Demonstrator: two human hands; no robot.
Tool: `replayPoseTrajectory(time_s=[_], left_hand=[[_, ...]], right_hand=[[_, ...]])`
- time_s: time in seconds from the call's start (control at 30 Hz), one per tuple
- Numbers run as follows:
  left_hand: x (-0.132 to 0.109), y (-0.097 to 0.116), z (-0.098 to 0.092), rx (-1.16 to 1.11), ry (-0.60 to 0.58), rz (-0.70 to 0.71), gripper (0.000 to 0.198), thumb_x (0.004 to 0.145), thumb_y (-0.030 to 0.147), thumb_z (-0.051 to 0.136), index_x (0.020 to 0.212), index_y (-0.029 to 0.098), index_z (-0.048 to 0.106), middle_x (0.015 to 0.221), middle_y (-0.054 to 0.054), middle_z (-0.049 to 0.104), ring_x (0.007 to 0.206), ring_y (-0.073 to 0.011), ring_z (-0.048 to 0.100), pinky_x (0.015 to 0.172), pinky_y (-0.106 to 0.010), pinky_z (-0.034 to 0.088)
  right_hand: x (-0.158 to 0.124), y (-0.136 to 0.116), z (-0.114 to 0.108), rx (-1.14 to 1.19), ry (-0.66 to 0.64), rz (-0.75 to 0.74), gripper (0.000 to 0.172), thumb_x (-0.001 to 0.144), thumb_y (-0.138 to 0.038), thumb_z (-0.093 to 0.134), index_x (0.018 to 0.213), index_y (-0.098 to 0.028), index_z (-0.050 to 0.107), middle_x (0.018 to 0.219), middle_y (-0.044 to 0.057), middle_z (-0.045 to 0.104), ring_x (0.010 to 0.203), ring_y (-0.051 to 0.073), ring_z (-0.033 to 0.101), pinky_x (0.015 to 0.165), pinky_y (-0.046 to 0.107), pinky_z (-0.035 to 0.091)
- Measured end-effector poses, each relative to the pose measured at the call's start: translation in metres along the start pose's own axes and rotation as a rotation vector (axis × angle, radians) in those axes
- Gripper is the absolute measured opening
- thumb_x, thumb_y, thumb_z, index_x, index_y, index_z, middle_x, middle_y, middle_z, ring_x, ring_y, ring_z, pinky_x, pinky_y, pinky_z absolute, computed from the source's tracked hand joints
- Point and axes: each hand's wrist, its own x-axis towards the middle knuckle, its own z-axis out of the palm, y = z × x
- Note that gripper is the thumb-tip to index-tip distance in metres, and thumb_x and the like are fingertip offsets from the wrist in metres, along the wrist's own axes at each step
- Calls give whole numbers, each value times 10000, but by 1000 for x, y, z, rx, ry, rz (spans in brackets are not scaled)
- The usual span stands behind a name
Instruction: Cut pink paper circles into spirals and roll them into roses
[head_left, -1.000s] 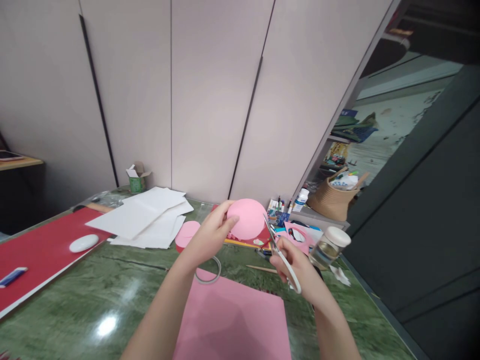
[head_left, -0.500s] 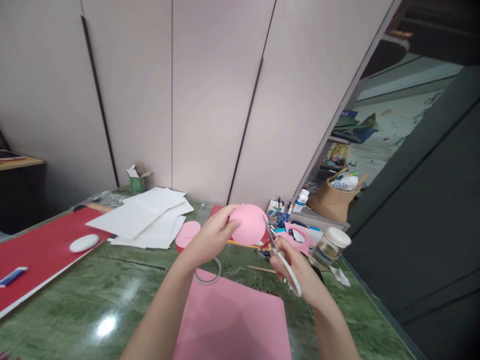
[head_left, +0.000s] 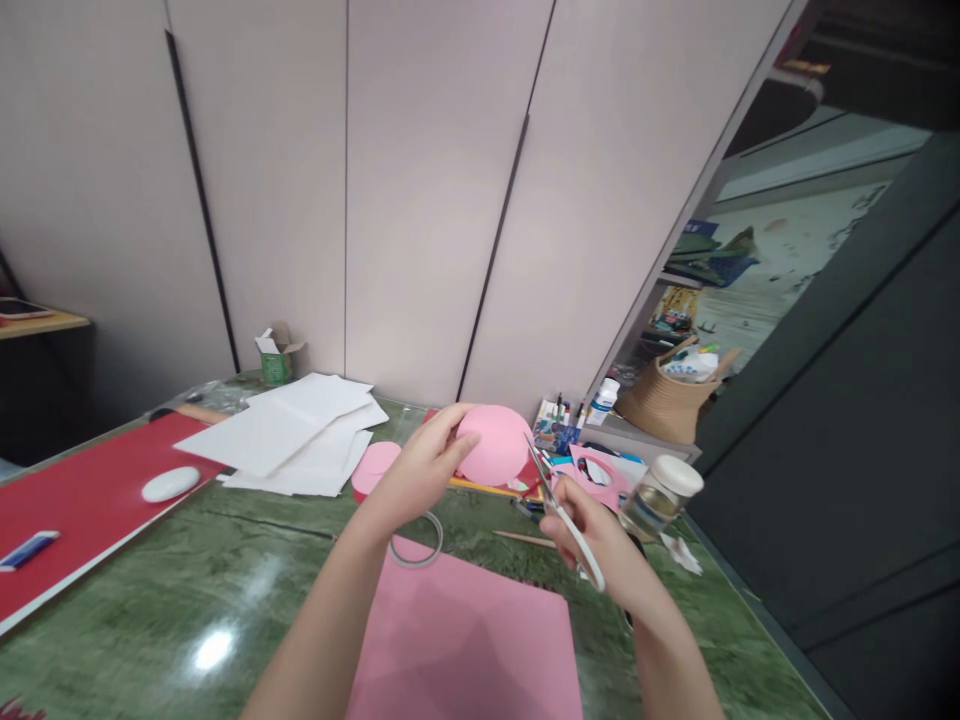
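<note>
A round pink paper piece (head_left: 495, 446) is pinched at its left edge between the thumb and fingers of my left hand (head_left: 427, 462). My right hand (head_left: 585, 530) is closed round the white handles of a pair of scissors (head_left: 574, 532). The scissor blades point up and left, with their tips at the right edge of the pink circle. Below both hands a large pink sheet (head_left: 472, 640) lies on the green table. A grey tape ring (head_left: 416, 540) rests at the sheet's upper left corner, and pink round pieces (head_left: 373, 468) lie behind my left forearm.
White sheets (head_left: 300, 435) and a red board (head_left: 82, 490) with a white oval object (head_left: 171, 485) are on the left. A lidded jar (head_left: 660, 495), pink paper scraps (head_left: 600, 475), pens and a pencil (head_left: 525, 538) lie on the right.
The pink circle has tilted slightly and shifted a little left with my left hand. The scissors remain at its right edge.
</note>
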Motion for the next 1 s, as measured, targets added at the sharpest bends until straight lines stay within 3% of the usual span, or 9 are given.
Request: replayPoseTrajectory(time_s=[0.27,0.73,1.0], left_hand=[[5,-5,18,-270,14,-21,527,798,266,490,1297,222,324,1315,-90,422,1100,-210,485,852,-308,447],[-1,-1,16,-22,-12,35,509,826,249,423,1325,249,324,1329,-81,416,1197,-225,402,998,-365,327],[0,-4,14,-43,4,16,506,822,243,433,1316,268,326,1334,-58,410,1131,-206,452,942,-327,375]], right_hand=[[3,0,6,66,86,-52,270,819,-406,479,723,-225,302,500,-104,346,417,62,313,423,201,258],[-2,-15,7,-29,99,-61,292,820,-469,452,730,-224,321,576,-73,401,472,83,377,477,225,308],[-1,-15,8,4,104,-53,293,812,-463,466,730,-226,314,545,-81,382,454,80,350,457,222,287]])
